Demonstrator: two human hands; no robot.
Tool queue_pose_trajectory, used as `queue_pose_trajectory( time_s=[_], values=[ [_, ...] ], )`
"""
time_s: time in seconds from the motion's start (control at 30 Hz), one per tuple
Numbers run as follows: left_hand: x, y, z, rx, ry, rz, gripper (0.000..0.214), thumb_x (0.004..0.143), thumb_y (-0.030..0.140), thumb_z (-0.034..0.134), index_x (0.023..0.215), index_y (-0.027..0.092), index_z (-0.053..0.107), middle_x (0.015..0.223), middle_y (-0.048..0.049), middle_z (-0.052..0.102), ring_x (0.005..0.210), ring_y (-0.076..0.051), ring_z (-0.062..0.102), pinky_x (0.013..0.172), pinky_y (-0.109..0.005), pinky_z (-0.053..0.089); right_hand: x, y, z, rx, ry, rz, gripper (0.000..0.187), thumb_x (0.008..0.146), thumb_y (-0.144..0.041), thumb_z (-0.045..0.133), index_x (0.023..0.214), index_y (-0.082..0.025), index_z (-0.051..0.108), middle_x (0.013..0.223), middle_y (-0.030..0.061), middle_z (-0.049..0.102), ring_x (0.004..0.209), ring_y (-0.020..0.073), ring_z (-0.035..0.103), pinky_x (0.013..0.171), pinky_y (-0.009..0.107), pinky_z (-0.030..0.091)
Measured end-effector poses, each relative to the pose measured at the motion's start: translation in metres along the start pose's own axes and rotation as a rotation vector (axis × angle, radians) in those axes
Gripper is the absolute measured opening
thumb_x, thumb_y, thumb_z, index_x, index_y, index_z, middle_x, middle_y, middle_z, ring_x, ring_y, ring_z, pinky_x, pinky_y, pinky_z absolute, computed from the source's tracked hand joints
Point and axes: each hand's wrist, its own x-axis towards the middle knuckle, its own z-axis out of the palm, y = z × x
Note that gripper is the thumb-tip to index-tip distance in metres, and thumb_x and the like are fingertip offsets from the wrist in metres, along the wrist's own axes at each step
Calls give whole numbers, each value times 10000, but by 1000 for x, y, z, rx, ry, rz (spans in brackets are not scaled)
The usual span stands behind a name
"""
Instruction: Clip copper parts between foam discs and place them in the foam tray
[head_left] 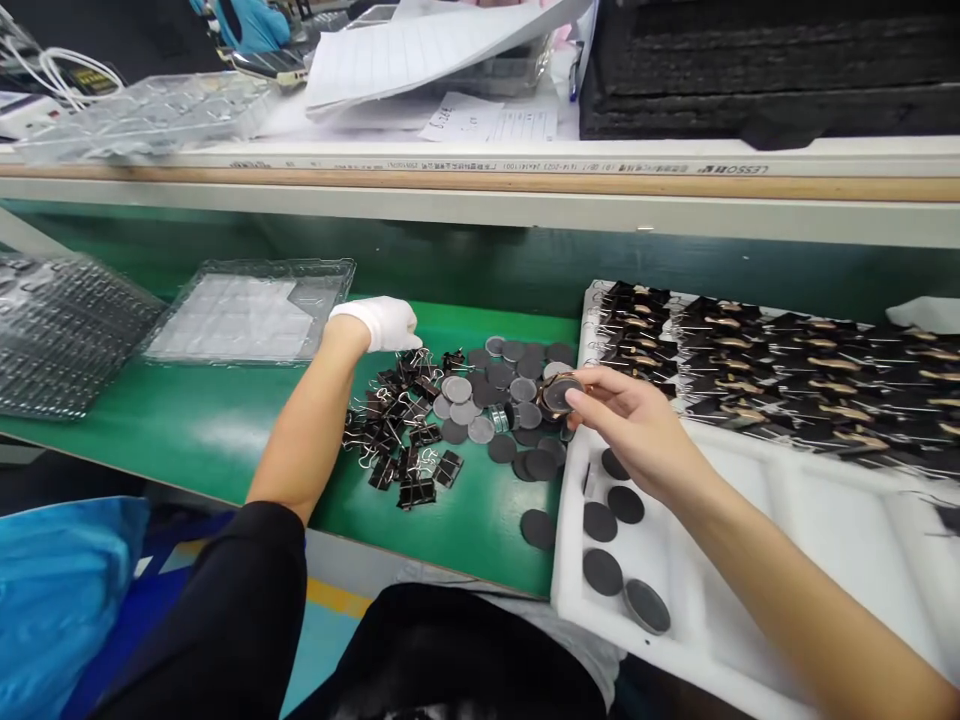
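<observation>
My right hand (pixel 626 420), bare, pinches a few round discs (pixel 561 395) between thumb and fingers; some brownish edges show among them. Below and left of it, many dark and grey discs (pixel 501 376) lie loosely heaped on the green table. My left hand (pixel 381 323) wears a white glove, its fingers curled together at the back edge of a pile of black binder clips (pixel 405 425). Whether a clip is between those fingertips is hidden. One dark disc (pixel 538 529) lies apart near the table's front edge.
At right, a white foam tray (pixel 574 560) holds several dark discs (pixel 603 572). Behind it stand rows of black clips on pieces (pixel 720 350). Clear plastic trays (pixel 60 330) are stacked at left, with another clear tray (pixel 247 310) beside them. A shelf edge (pixel 480 200) runs across the back.
</observation>
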Motion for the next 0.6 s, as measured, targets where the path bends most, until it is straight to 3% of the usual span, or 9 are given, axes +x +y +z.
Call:
queue_pose_trajectory(
  time_s=[0.1, 0.17, 0.27, 0.33, 0.43, 0.53, 0.6],
  values=[
    [-26, 15, -24, 9, 111, -63, 408, 881, 553, 562, 666, 227, 678, 609, -24, 633, 545, -154, 566, 576, -294, 377, -1, -1, -1, 0, -35, -15, 377, 815, -526, 861, 996, -208, 773, 961, 58, 733, 748, 147, 616, 683, 291, 550],
    [-47, 33, -39, 10, 297, -90, 411, 935, 535, 492, 743, 225, 682, 651, -29, 643, 607, -162, 584, 597, -302, 342, -2, -2, 0, 15, -86, -46, 335, 855, -509, 833, 1004, -213, 784, 1051, 80, 747, 821, 167, 662, 700, 292, 563],
    [-77, 73, -48, -66, 533, 39, 374, 977, 478, 482, 744, 228, 634, 636, -27, 637, 605, -174, 574, 622, -314, 337, -4, -5, 1, 60, -193, -145, 264, 900, -466, 805, 1027, -235, 793, 1362, 111, 686, 1117, 228, 703, 895, 353, 602],
    [-93, 103, -44, -104, 588, 207, 400, 1006, 441, 452, 711, 222, 608, 635, -20, 641, 593, -161, 572, 626, -308, 338, -7, -7, 2, 82, -276, -220, 229, 920, -427, 794, 1052, -241, 785, 1441, 113, 645, 1267, 248, 661, 1045, 410, 566],
    [-109, 139, -31, -63, 672, 419, 424, 1027, 393, 436, 671, 214, 581, 604, -15, 617, 556, -152, 538, 601, -318, 289, -11, -11, -1, 113, -440, -266, 201, 956, -374, 759, 1080, -217, 751, 1192, 103, 728, 1157, 220, 713, 1011, 391, 588],
    [-115, 152, -23, -21, 708, 489, 465, 1004, 447, 481, 601, 213, 500, 515, -1, 512, 497, -148, 457, 573, -328, 223, -16, -23, -9, 31, -510, -303, 158, 978, -310, 721, 1079, -189, 735, 1108, 87, 714, 1011, 186, 733, 883, 323, 614],
    [-114, 151, -23, -18, 623, 483, 516, 933, 571, 555, 577, 218, 437, 482, 12, 439, 470, -141, 396, 555, -316, 189, -19, -35, -17, -151, -506, -412, 111, 977, -248, 711, 1063, -185, 741, 1105, 88, 724, 1030, 187, 706, 887, 314, 595]
  ],
)
